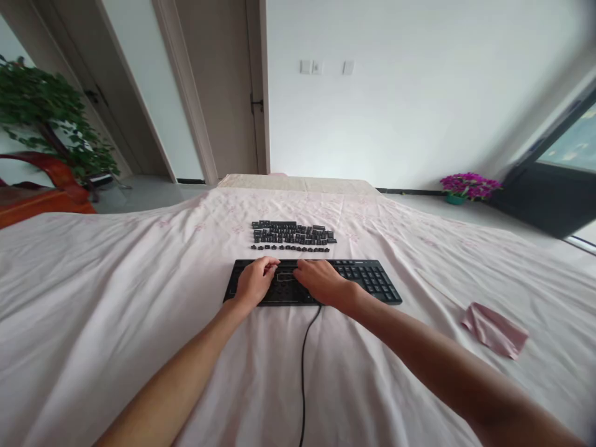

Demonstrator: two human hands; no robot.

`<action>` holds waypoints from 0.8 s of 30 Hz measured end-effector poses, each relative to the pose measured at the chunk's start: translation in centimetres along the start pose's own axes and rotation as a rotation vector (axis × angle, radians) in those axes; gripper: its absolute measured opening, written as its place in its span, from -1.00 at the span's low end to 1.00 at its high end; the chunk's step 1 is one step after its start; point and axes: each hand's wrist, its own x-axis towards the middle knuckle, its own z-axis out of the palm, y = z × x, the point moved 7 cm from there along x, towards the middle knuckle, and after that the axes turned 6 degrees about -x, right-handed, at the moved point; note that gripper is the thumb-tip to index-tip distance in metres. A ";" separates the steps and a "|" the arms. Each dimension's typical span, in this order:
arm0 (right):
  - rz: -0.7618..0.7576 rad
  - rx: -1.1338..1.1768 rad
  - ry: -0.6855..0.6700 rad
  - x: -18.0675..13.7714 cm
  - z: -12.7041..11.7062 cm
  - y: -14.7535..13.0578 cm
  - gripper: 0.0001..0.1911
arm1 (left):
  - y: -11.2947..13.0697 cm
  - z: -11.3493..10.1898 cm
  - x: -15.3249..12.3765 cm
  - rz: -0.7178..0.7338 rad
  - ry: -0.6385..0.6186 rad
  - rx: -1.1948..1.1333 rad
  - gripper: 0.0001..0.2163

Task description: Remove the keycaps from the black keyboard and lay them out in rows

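A black keyboard [291,299] lies on the pink cloth. Its number pad [377,282] has keycaps on, while the main section between my hands is bare, with a thin wire outline showing there. My left hand [256,280] rests over the left part of the keyboard, fingers curled and pressed together near its back edge. Over the middle is my right hand [320,277], its fingers bent inward toward the bare section. Whatever either set of fingertips holds is hidden or too small to make out. Behind the keyboard, loose black keycaps [291,234] lie in several rows.
A black cable [303,372] runs from the keyboard toward me. The pale pink cloth [162,298] has many folds. To the right lies a pink fabric piece [496,329]. Beyond stand a red wooden chair [51,186], a leafy plant [41,105] and purple flowers [470,185].
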 end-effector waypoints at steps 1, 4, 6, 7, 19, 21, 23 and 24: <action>-0.008 -0.010 -0.011 0.0 0.0 0.0 -0.77 | 0.1 -0.2 -0.1 0.012 0.004 -0.010 -0.82; 0.028 -0.011 -0.005 -0.1 0.1 0.4 -0.79 | 0.7 -0.7 -0.6 0.051 0.017 -0.018 -0.80; 0.061 -0.008 -0.001 -0.3 0.2 0.6 -0.79 | 1.3 -1.0 -1.3 0.076 0.020 -0.006 -0.79; 0.069 -0.007 -0.007 -0.4 0.2 0.6 -0.79 | 1.7 -1.1 -1.6 0.091 0.017 0.002 -0.80; 0.304 0.254 0.170 -3.3 -0.7 3.7 -0.73 | 2.0 -3.2 -4.2 0.233 -0.294 0.038 -0.87; 0.309 0.307 0.220 -3.8 -0.8 3.8 -0.74 | 0.9 -3.7 -4.3 0.230 -0.318 0.040 -0.86; 0.291 0.353 0.303 -4.2 -1.1 3.7 -0.75 | 0.1 -3.9 -4.4 0.235 -0.337 0.041 -0.86; 0.276 0.385 0.350 -4.3 -1.4 3.7 -0.75 | -0.1 -3.9 -4.4 0.240 -0.349 0.041 -0.86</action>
